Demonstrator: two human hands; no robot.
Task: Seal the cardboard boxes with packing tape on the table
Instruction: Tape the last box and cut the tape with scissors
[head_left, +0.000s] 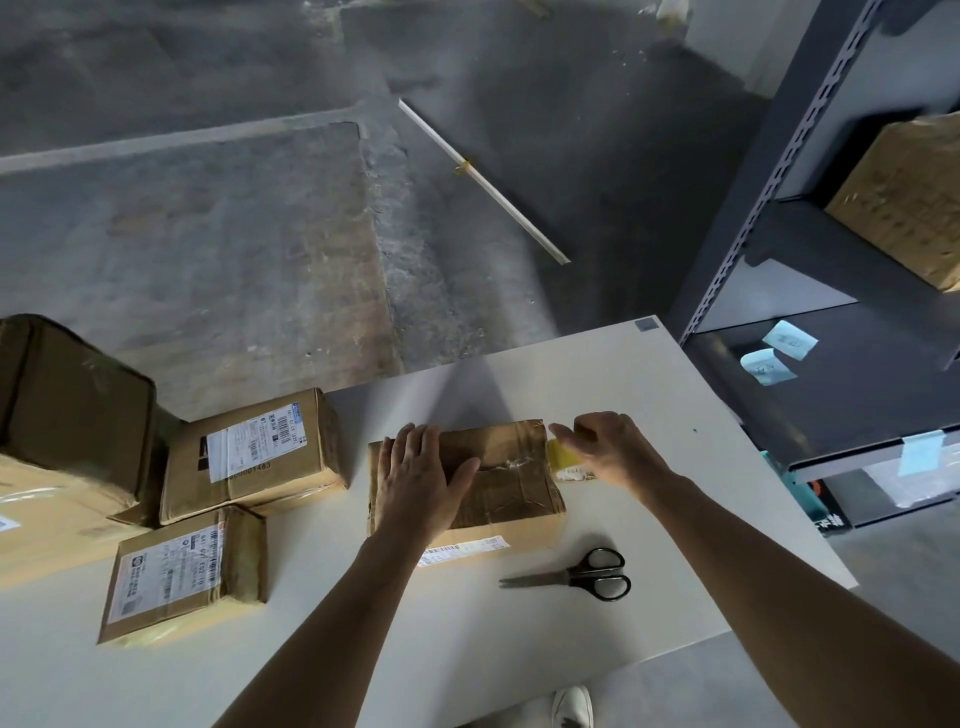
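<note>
A small worn cardboard box (506, 483) lies in the middle of the white table (467, 649). My left hand (418, 478) rests flat on its left half, fingers spread. My right hand (608, 449) is at the box's right end, gripping a roll of yellowish packing tape (563, 457), which is mostly hidden under the hand and touches the box's right edge. Old clear tape wrinkles across the box top.
Black scissors (582, 574) lie shut in front of the box. Three labelled cardboard boxes (249, 457) (176, 571) (67, 405) sit at the table's left. A grey metal shelf (810, 260) stands right of the table. A concrete floor lies beyond.
</note>
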